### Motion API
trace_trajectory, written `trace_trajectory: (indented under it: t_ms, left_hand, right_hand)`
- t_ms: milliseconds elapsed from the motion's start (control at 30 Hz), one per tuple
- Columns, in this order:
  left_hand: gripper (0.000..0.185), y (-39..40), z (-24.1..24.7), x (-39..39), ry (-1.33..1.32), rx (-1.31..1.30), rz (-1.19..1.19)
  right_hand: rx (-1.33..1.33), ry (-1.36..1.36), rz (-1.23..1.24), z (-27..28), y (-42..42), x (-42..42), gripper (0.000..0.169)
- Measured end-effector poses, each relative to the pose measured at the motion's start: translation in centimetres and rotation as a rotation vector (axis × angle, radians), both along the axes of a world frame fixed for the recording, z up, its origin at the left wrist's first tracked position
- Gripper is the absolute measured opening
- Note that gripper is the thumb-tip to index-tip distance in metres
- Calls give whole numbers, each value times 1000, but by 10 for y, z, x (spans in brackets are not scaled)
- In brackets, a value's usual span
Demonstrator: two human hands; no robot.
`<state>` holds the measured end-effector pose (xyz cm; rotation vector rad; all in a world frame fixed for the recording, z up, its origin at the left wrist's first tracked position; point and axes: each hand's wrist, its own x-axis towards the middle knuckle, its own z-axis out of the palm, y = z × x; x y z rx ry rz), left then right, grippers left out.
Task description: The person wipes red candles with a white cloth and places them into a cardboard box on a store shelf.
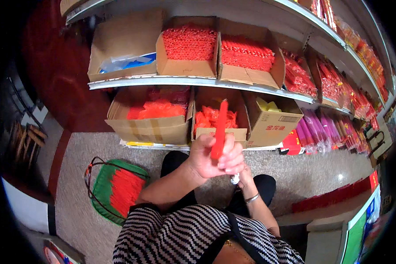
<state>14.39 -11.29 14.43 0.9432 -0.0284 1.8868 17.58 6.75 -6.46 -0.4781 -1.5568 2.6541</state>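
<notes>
A red candle (219, 132) stands nearly upright in my left hand (201, 155), its tip pointing away from me. The fingers wrap around its lower part. Just behind and below is my right hand (246, 175), partly hidden by the left, with a metal bangle (252, 198) on its wrist. A small crumpled white wad (235, 179), perhaps tissue, sticks out at its fingers. On the floor to my left sits a green basket (102, 178) with a dark handle. Many red candles (127, 187) lie side by side in it.
Ahead, a metal shelf (184, 81) carries cardboard boxes with red-wrapped goods (189, 43). Under it are open boxes, one (151, 128) holding red plastic bags (161, 109). Purple packs (316, 128) line the lower right. A wooden stool (29, 142) stands far left.
</notes>
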Motion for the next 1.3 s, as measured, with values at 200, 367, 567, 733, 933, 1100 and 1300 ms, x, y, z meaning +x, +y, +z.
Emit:
trace_trajectory:
  t_ms: [200, 367, 567, 733, 933, 1100, 1300]
  left_hand:
    - [32, 5, -32, -6, 767, -501, -44]
    - [28, 3, -32, -25, 1066, -744, 28]
    - [24, -11, -47, -63, 731, -826, 197]
    - [27, -16, -60, -94, 441, -774, 304]
    - [37, -5, -100, -143, 216, -540, 283]
    - [50, 12, -116, -167, -19, -497, 366]
    - [24, 17, -151, -168, -64, -864, 461]
  right_hand:
    - [-32, 296, 132, 126, 5, -20, 35]
    - [-175, 597, 365, 168, 34, -12, 36]
    - [36, 710, 364, 177, 73, -3, 30]
    - [273, 564, 461, 208, 75, 7, 35]
    - [669, 423, 263, 210, 57, -18, 21]
    - [488, 353, -185, 224, 81, -81, 20]
    - [816, 724, -538, 271, 123, -224, 30]
